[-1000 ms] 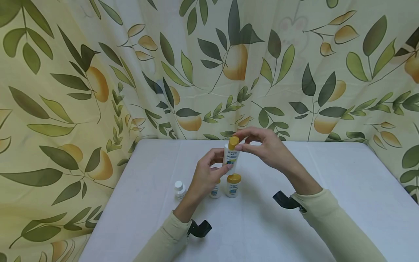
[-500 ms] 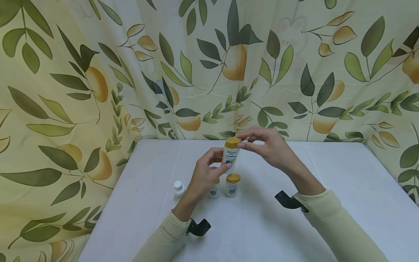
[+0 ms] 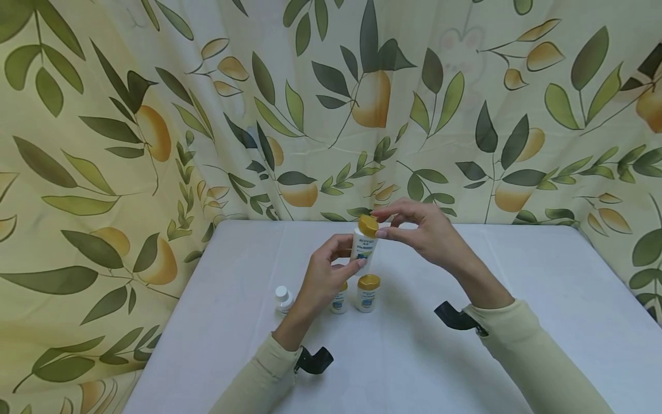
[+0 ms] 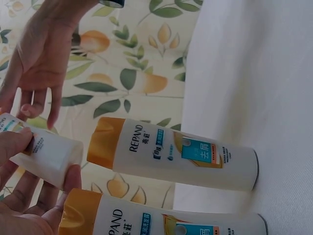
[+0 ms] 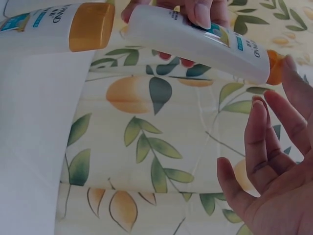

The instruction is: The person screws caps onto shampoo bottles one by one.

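My left hand [image 3: 327, 276] grips a white shampoo bottle [image 3: 364, 248] by its body, thumb across the front label, and holds it raised over the table. My right hand [image 3: 425, 234] pinches the bottle's gold cap [image 3: 368, 226] between thumb and index finger; the other fingers spread apart in the right wrist view. The cap sits at an angle to the bottle's front. Below stand two matching shampoo bottles: the right one [image 3: 368, 295] shows fully, while the left one [image 3: 339, 301] is partly hidden by my left hand.
A small white bottle with a white cap [image 3: 282, 294] stands to the left, partly behind my left forearm. All stand on a white-covered table [image 3: 465, 368]. A leaf-and-fruit patterned curtain [image 3: 331, 167] hangs right behind the table's back edge.
The cap has turned under my right fingers: narrow side forward first, broad face forward half a second ago, now angled. The left hand and standing bottles stay about where they were.
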### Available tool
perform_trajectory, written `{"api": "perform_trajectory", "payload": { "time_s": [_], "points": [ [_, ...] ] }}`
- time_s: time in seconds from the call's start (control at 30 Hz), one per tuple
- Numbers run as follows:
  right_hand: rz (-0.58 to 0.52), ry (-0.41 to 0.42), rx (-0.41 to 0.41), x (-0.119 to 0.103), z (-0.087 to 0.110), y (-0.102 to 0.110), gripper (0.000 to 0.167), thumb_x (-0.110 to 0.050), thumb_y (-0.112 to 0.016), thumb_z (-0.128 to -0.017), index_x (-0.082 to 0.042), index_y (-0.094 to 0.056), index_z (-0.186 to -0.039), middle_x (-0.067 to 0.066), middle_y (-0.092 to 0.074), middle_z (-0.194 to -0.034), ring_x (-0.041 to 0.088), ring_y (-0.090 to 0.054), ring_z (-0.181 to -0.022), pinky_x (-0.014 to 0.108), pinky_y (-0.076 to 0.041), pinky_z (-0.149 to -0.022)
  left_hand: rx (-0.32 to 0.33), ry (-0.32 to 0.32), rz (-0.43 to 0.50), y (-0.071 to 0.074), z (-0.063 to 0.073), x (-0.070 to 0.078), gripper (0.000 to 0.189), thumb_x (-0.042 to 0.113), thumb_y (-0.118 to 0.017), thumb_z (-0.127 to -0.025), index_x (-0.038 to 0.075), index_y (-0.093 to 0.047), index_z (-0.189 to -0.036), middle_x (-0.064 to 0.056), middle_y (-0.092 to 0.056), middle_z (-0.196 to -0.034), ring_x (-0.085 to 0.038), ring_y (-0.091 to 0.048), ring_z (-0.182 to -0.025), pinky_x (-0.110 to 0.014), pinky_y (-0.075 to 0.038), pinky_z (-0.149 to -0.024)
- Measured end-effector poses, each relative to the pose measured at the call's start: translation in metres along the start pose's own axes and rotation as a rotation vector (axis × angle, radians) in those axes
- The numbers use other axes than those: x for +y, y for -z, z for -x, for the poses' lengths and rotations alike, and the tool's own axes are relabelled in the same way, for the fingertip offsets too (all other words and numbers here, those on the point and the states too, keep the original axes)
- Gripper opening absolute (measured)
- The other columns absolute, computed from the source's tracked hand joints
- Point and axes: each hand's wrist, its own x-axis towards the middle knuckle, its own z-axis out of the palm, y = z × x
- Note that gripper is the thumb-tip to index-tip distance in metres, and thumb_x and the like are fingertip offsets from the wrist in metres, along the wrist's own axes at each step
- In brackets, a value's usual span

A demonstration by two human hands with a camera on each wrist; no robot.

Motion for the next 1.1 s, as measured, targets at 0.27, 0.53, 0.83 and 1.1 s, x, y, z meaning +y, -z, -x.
{"api": "perform_trajectory", "payload": {
  "time_s": [0.27,0.53,0.83,1.1],
  "points": [
    [-0.033,0.015,-0.037,0.003,-0.0029,-0.0032,0.038,-0.018,-0.078,-0.091,-0.013,-0.07,-0.128,0.004,-0.067,-0.123,0.022,-0.062,-0.105,0.057,-0.046,-0.103,-0.017,-0.043,0.009,-0.0017,0.001,0.0013,0.042,0.012,-0.075,-0.093,0.019,-0.061,-0.132,0.002,-0.064,-0.128,-0.019,-0.063,-0.111,-0.031,-0.06,-0.086],
    [-0.052,0.03,-0.033,0.0045,-0.0044,-0.0071,0.034,-0.018,-0.079,-0.09,-0.014,-0.072,-0.123,0.003,-0.069,-0.113,0.021,-0.061,-0.104,0.057,-0.046,-0.103,-0.006,-0.04,0.004,-0.0034,0.0014,0.0035,0.043,0.012,-0.076,-0.092,0.018,-0.061,-0.132,0.001,-0.064,-0.128,-0.02,-0.063,-0.11,-0.03,-0.06,-0.085],
    [-0.053,0.028,-0.027,0.0064,-0.0024,-0.0066,0.033,-0.017,-0.079,-0.09,-0.014,-0.073,-0.122,0.003,-0.067,-0.122,0.022,-0.061,-0.104,0.053,-0.048,-0.098,0.024,-0.021,-0.012,-0.0006,0.0003,0.0027,0.043,0.015,-0.076,-0.093,0.018,-0.06,-0.132,0.002,-0.063,-0.128,-0.02,-0.063,-0.11,-0.03,-0.06,-0.086],
    [-0.023,0.03,-0.03,0.0066,-0.0024,-0.0034,0.029,-0.016,-0.074,-0.095,-0.013,-0.072,-0.123,0.005,-0.066,-0.125,0.025,-0.061,-0.109,0.062,-0.046,-0.103,0.026,-0.012,-0.005,0.0016,-0.0001,0.0026,0.044,0.016,-0.076,-0.092,0.017,-0.06,-0.133,0.001,-0.063,-0.13,-0.02,-0.063,-0.109,-0.032,-0.06,-0.087]
  ]
}}
